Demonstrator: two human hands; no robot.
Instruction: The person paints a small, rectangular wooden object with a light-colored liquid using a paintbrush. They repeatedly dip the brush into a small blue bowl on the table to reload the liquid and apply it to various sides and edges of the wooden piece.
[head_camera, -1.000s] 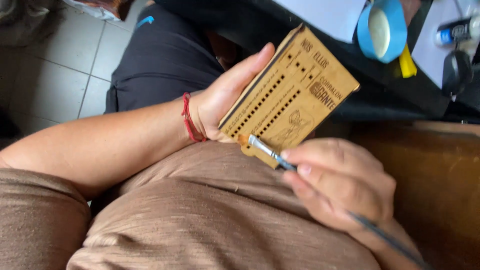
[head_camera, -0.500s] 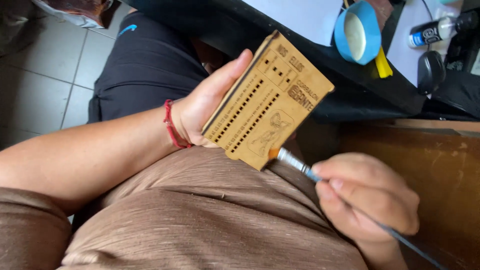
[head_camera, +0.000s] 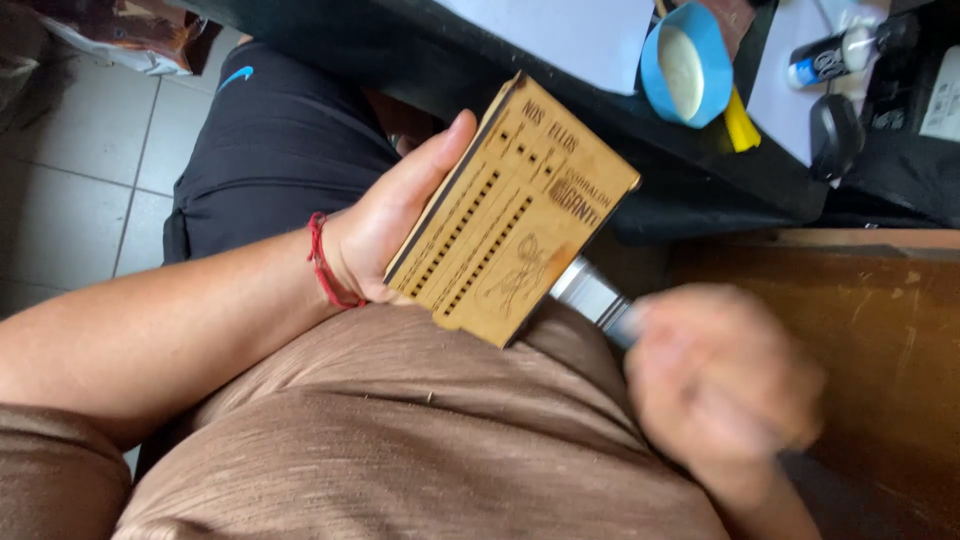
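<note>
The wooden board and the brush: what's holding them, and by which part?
The left hand grips the wooden board along its long edge, thumb on the rim. The blurred right hand holds the brush by its handle, behind the metal ferrule.

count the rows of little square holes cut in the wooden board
2. Both run side by side along the wooden board held in the left hand: one nearer the thumb edge, one toward the middle. The blurred right hand brings a brush to its lower edge.
</note>
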